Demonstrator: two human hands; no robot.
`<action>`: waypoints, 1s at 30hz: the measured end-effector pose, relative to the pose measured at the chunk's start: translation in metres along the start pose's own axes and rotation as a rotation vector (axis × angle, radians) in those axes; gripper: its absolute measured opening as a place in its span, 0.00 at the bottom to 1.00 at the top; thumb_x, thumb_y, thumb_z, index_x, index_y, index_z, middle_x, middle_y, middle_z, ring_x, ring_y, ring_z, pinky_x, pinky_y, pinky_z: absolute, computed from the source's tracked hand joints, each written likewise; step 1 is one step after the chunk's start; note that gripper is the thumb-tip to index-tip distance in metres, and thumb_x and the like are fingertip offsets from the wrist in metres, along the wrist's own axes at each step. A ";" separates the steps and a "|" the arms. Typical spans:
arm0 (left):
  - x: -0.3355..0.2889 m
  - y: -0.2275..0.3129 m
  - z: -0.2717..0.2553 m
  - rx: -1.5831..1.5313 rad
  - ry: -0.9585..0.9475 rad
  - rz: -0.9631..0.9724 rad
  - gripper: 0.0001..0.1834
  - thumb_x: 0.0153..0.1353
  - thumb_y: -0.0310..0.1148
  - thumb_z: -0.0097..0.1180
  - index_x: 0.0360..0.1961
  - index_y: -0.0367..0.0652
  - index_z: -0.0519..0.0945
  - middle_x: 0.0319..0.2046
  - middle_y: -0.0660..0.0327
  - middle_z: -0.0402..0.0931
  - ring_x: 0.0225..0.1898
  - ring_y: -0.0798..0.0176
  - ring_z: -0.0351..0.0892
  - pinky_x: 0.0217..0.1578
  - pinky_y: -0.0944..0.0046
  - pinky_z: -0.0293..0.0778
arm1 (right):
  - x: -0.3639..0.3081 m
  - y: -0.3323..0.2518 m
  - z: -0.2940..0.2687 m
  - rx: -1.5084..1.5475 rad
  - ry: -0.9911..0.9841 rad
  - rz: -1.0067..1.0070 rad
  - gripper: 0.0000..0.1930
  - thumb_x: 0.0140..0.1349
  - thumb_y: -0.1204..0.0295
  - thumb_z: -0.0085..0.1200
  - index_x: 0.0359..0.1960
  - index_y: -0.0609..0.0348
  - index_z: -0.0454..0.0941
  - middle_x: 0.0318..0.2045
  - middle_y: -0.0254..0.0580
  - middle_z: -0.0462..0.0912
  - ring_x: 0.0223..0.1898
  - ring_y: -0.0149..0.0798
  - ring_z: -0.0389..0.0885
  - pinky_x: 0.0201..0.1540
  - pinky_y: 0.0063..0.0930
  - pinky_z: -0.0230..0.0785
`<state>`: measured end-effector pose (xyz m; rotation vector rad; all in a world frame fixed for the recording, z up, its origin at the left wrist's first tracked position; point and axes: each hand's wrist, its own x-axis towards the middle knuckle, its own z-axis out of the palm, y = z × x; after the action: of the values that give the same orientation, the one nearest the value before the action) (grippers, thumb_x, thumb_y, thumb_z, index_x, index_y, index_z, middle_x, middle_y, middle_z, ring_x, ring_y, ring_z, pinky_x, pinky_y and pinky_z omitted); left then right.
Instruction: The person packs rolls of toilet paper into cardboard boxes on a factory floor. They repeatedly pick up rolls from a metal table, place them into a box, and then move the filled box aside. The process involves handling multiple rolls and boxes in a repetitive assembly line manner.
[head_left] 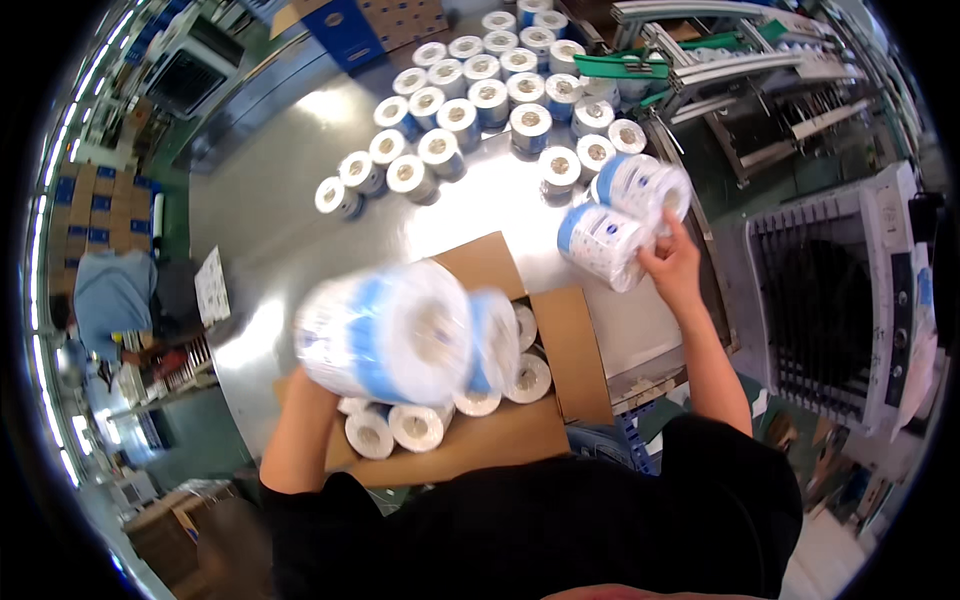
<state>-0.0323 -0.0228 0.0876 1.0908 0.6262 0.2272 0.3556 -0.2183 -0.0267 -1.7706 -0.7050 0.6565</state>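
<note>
Close to the camera, my left hand (313, 388) holds up a blue-and-white wrapped paper roll (345, 340), blurred by motion; its fingers are hidden behind the roll. A second roll (492, 345) hangs beside it, over an open cardboard box (575, 350); what supports it cannot be made out. In the box lie several white rolls (417, 427), their round ends and cores facing up. My right hand (676, 262) is closed at the ends of two wrapped rolls, a nearer roll (603, 240) and a farther roll (630, 185), both tilted over the table's right side.
Many upright rolls (460, 120) stand on the shiny metal table (260, 190). A conveyor frame with green guides (620, 66) is at the far right, and a large grey air cooler (820, 300) stands at right. Blue-and-brown cartons (345, 30) stand far back. A person (115, 300) sits at left.
</note>
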 end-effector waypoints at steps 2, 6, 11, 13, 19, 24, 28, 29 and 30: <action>-0.031 -0.037 0.028 0.116 0.109 -0.152 0.16 0.57 0.30 0.60 0.47 0.38 0.80 0.46 0.57 0.79 0.48 0.60 0.78 0.52 0.63 0.73 | -0.021 -0.061 0.012 0.235 -0.024 -0.178 0.37 0.49 0.82 0.59 0.65 0.67 0.59 0.34 0.43 0.84 0.36 0.32 0.82 0.39 0.25 0.75; -0.056 -0.116 0.068 1.558 0.093 0.224 0.15 0.38 0.34 0.64 0.33 0.49 0.86 0.35 0.53 0.69 0.45 0.49 0.68 0.43 0.52 0.65 | -0.089 -0.129 0.040 -0.161 -0.446 -0.438 0.38 0.49 0.77 0.61 0.65 0.64 0.59 0.29 0.50 0.82 0.33 0.36 0.83 0.37 0.27 0.75; -0.046 -0.177 0.059 1.800 0.148 0.252 0.15 0.39 0.39 0.64 0.32 0.52 0.85 0.40 0.55 0.69 0.49 0.51 0.65 0.48 0.52 0.59 | -0.162 -0.118 0.081 -0.876 -1.007 -0.429 0.33 0.47 0.70 0.60 0.57 0.68 0.64 0.25 0.58 0.80 0.30 0.58 0.81 0.35 0.47 0.74; -0.052 -0.176 0.056 1.771 0.098 0.205 0.16 0.41 0.41 0.64 0.35 0.54 0.85 0.41 0.54 0.69 0.50 0.52 0.65 0.48 0.51 0.59 | -0.168 -0.090 0.111 -0.929 -1.041 -0.453 0.32 0.47 0.71 0.59 0.56 0.69 0.64 0.25 0.57 0.81 0.30 0.57 0.81 0.35 0.47 0.74; -0.088 -0.127 0.019 1.132 -0.060 0.163 0.27 0.56 0.41 0.62 0.58 0.50 0.74 0.64 0.49 0.61 0.66 0.48 0.59 0.65 0.56 0.56 | -0.176 -0.057 0.115 -1.001 -0.945 -0.377 0.36 0.50 0.70 0.59 0.62 0.67 0.60 0.30 0.56 0.81 0.37 0.56 0.80 0.41 0.46 0.73; -0.205 -0.127 -0.043 1.335 1.278 -0.226 0.25 0.53 0.39 0.64 0.50 0.37 0.76 0.58 0.46 0.68 0.58 0.47 0.69 0.56 0.55 0.67 | -0.150 -0.044 0.041 -0.845 0.121 -0.672 0.22 0.48 0.61 0.68 0.39 0.62 0.74 0.29 0.47 0.78 0.33 0.44 0.78 0.37 0.37 0.70; -0.264 -0.155 -0.058 0.978 1.113 -0.257 0.21 0.51 0.40 0.65 0.42 0.36 0.80 0.40 0.47 0.79 0.46 0.49 0.79 0.48 0.54 0.73 | -0.133 -0.041 0.053 -0.530 -0.353 -0.015 0.19 0.52 0.60 0.67 0.27 0.62 0.72 0.20 0.34 0.73 0.25 0.23 0.66 0.25 0.19 0.60; -0.259 -0.147 -0.040 0.900 1.008 -0.277 0.20 0.51 0.40 0.64 0.40 0.36 0.81 0.37 0.48 0.81 0.44 0.50 0.81 0.46 0.54 0.74 | -0.135 -0.043 0.077 -0.352 -0.436 -0.031 0.17 0.54 0.61 0.66 0.27 0.61 0.73 0.21 0.34 0.74 0.25 0.23 0.67 0.26 0.20 0.61; -0.251 -0.148 -0.016 0.898 0.866 -0.156 0.18 0.52 0.39 0.63 0.40 0.37 0.81 0.33 0.50 0.81 0.40 0.50 0.81 0.43 0.54 0.75 | -0.139 -0.041 0.103 -0.172 -0.520 -0.047 0.16 0.56 0.61 0.64 0.27 0.61 0.74 0.22 0.34 0.75 0.25 0.23 0.68 0.27 0.21 0.63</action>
<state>-0.2631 -0.1958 0.0432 1.7951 1.6864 0.2902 0.1816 -0.2448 -0.0037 -1.7421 -1.1802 1.0681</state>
